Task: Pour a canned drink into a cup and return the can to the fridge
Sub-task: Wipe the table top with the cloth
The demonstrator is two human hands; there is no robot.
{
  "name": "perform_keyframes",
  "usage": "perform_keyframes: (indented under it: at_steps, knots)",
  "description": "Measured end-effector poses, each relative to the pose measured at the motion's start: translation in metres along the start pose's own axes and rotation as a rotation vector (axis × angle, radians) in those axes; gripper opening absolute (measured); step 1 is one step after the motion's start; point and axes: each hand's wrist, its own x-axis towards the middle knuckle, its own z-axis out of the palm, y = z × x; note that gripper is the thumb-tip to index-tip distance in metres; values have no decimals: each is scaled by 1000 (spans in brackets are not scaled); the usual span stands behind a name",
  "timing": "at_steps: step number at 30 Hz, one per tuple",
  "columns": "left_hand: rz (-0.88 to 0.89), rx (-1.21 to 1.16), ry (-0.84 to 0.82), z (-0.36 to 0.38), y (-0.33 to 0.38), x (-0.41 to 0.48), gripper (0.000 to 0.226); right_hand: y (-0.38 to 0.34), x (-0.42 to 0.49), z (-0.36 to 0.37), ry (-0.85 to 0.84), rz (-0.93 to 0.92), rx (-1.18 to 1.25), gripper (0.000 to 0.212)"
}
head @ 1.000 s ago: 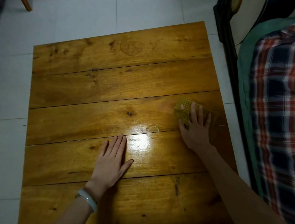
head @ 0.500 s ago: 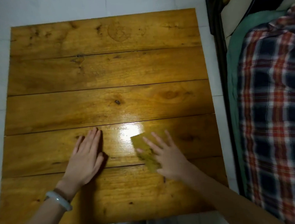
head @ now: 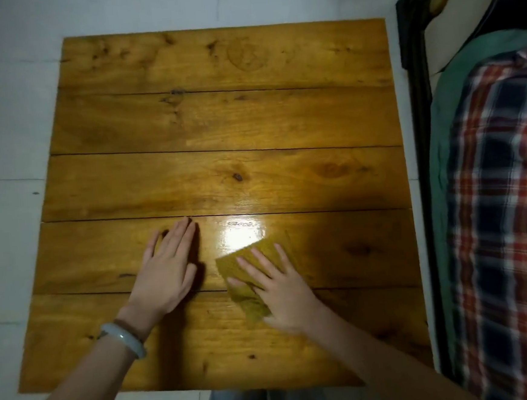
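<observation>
My left hand (head: 169,267) lies flat on the wooden table (head: 218,118), fingers straight and together, with a pale bangle on its wrist. Just to its right, my right hand (head: 278,288) presses a yellow-green cloth (head: 245,264) onto the tabletop with spread, straight fingers. The cloth sticks out from under the fingers toward the left and front. A bright glossy patch shines on the board right above the cloth. No can, cup or fridge is in view.
A bed with a plaid blanket (head: 506,212) over a green sheet (head: 438,116) runs along the table's right side, behind a dark frame (head: 420,124). Pale tiled floor (head: 11,219) surrounds the table on the left and far side.
My right hand slid the cloth from the right part of the table toward the middle front, over the wet ring seen earlier. My left hand stayed flat on the table.
</observation>
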Motion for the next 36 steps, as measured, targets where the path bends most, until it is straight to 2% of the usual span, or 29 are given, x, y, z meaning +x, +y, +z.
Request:
perform_keyframes:
  at_steps: [2,4,7,9,11,13,17,21,23,24,27,31,33,36]
  knots:
    - [-30,-22,27,-1,-7,-3,72,26,-35,3,18,1,-43,82]
    - [-53,-28,33,2,-11,-6,75,72,-42,-6,49,140,-69,98]
    - [-202,-56,64,14,-15,-13,80,121,1,-28,108,371,-56,78]
    - [-361,-105,104,19,-18,-14,82,125,53,-41,122,492,1,73]
    - [-405,-122,109,22,-24,-13,82,112,100,-51,143,554,28,70]
    - [-376,-115,103,24,-30,-12,80,91,128,-54,147,533,34,68]
    - [-348,-114,114,24,-33,-13,73,45,139,-45,134,320,6,66]
    - [-352,-124,108,21,-32,-13,70,9,91,-30,32,-22,-8,69]
    - [-353,-133,114,19,-32,-13,69,26,58,-25,48,-81,-75,76]
    - [-346,-138,117,18,-33,-13,69,42,43,-26,72,-50,-111,79]
    - [-324,-165,156,17,-37,-15,71,90,32,-37,80,211,-59,85]
    - [-357,-232,189,20,-33,-13,65,91,115,-54,75,555,65,67]
    - [-382,-273,190,20,-31,-12,64,65,159,-61,77,535,117,62]
    - [-360,-249,161,20,-33,-14,67,12,169,-50,59,292,20,62]
